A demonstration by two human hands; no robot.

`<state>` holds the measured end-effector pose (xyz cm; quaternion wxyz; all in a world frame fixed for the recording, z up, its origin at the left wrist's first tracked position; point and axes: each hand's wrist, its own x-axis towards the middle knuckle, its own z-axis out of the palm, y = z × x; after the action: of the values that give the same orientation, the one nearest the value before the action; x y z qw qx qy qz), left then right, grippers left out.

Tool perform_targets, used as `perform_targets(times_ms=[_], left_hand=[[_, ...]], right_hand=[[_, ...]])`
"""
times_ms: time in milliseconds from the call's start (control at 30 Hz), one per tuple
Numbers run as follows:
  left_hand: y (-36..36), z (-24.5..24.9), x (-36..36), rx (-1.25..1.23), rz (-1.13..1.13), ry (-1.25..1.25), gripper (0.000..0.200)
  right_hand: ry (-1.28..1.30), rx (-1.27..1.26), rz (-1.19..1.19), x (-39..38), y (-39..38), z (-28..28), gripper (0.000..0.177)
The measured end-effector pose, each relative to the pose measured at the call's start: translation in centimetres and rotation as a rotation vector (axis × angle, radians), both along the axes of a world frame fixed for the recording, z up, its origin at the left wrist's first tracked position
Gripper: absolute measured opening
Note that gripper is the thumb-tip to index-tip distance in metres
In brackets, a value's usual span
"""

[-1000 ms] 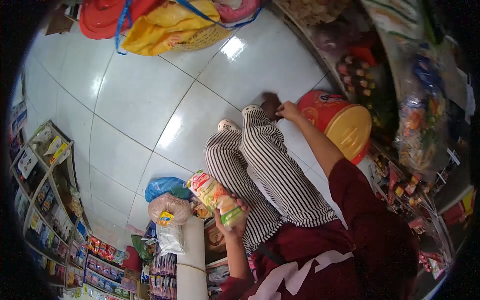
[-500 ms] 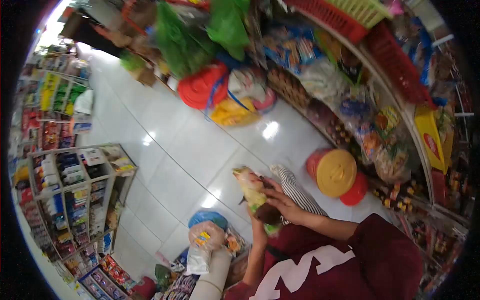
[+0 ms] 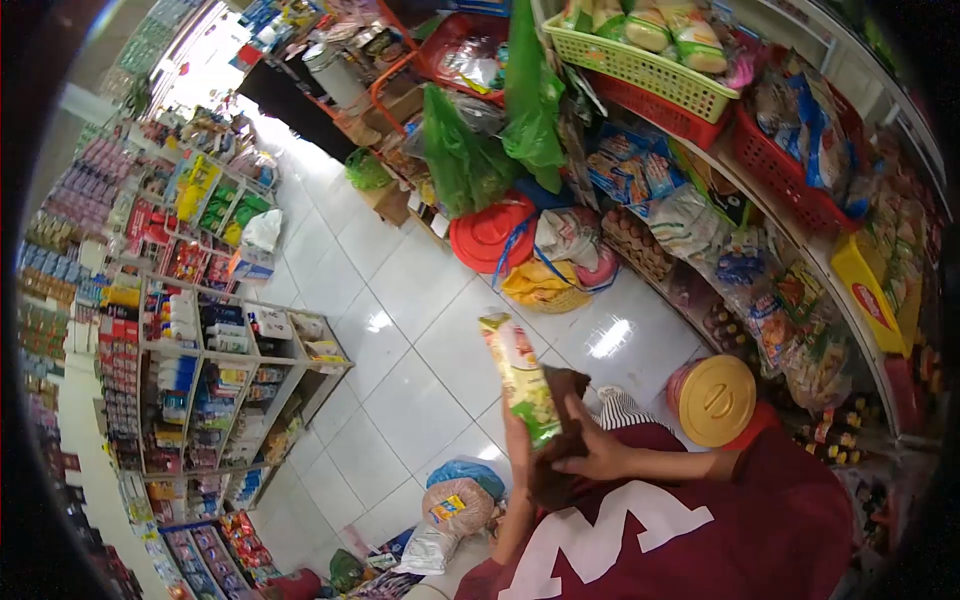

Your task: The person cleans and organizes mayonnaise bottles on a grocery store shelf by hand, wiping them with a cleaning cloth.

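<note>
A long yellow and green food packet (image 3: 522, 380) stands tilted upward in front of the maroon shirt. My left hand (image 3: 518, 455) is closed round its lower left side. On the packet's right, my right hand (image 3: 598, 450) grips a crumpled dark brown cloth (image 3: 556, 478), part of which sticks up beyond the fingers and lies against the packet. Some fingers of both hands are hidden behind the packet and the cloth. Striped trousers (image 3: 625, 408) show past my right arm.
Right of me stands a tub with a gold lid (image 3: 717, 400). A red lid (image 3: 490, 235) and a yellow bag (image 3: 543, 288) sit on the tiled floor (image 3: 410, 375). Shelving (image 3: 200, 350) lines the left; a yellow-green basket (image 3: 640, 62) holds packets. Bagged goods (image 3: 458, 505) lie near my left arm.
The packet has turned more upright and shows more of its front. My right hand and the brown cloth have moved to its right side. The view has shifted, showing more shelves.
</note>
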<state>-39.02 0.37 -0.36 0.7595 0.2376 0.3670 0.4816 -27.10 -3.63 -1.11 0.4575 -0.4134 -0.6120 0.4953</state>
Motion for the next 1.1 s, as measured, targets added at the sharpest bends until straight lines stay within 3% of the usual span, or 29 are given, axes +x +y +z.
perform_targets(times_ms=[33, 67, 133, 200, 233, 333, 400, 467, 500, 567, 700, 733, 833, 933, 1067, 1100], left_hand=[[-0.3, 0.6, 0.4, 0.005, -0.006, 0.065, 0.064], [-0.9, -2.1, -0.4, 0.106, -0.112, 0.135, 0.060], [-2.1, -1.8, -0.8, 0.275, -0.267, 0.333, 0.055], [-3.1, 4.2, -0.7, 0.293, -0.392, 0.623, 0.054], [-2.8, 5.4, -1.0, 0.268, -0.413, 0.554, 0.052], [-2.5, 5.6, -1.3, 0.217, -0.261, 0.559, 0.050], [-2.0, 3.0, -1.7, 0.332, -0.029, 0.538, 0.050], [-1.2, 3.5, -1.6, 0.090, 0.120, -0.192, 0.050], [-0.3, 1.7, -2.3, 0.197, 0.052, -0.155, 0.054], [-1.6, 0.2, -2.4, 0.052, 0.019, -0.267, 0.054], [-2.8, 0.3, -1.4, -0.114, -0.060, -0.211, 0.054], [-3.1, 0.5, -1.3, -0.145, -0.077, -0.194, 0.055], [-3.5, 0.6, -1.8, -0.194, -0.129, -0.266, 0.056], [-1.7, -1.1, -3.1, -0.057, -0.601, -1.347, 0.061], [-1.6, -0.6, -5.0, -0.174, -0.478, -0.915, 0.063], [-1.2, -1.2, -5.3, -0.116, -0.492, -0.859, 0.056]], right_hand=[[0.000, -0.034, -0.052, 0.2, 0.7, -0.3, 0.095], [0.089, -0.128, -0.195, 0.0, 1.3, -1.0, 0.089], [0.453, -0.232, -0.283, 1.5, 5.0, 2.9, 0.078], [0.416, -0.299, -0.295, 3.3, 7.8, 4.9, 0.072], [0.408, -0.316, -0.284, 3.2, 8.0, 4.9, 0.067], [0.196, -0.287, -0.306, 1.1, 7.4, 3.4, 0.064], [0.134, -0.361, -0.043, 0.0, 5.5, 3.3, 0.065], [-0.170, -0.055, 0.189, -0.3, 3.7, 5.3, 0.066], [-0.207, -0.058, 0.230, -0.5, 3.1, 5.6, 0.066], [-0.223, 0.019, 0.216, -1.1, 3.2, 5.6, 0.073], [0.369, -0.259, -0.184, -2.3, 8.0, 6.0, 0.081], [0.484, -0.286, -0.240, -2.0, 9.7, 5.6, 0.077], [0.552, -0.552, -0.012, -0.5, 12.0, 7.9, 0.067], [0.502, -0.455, 0.276, 0.0, 12.9, 6.8, 0.071], [0.404, -0.389, 0.257, -0.3, 12.5, 6.2, 0.074], [0.365, -0.402, 0.217, -0.1, 12.2, 5.5, 0.072]])
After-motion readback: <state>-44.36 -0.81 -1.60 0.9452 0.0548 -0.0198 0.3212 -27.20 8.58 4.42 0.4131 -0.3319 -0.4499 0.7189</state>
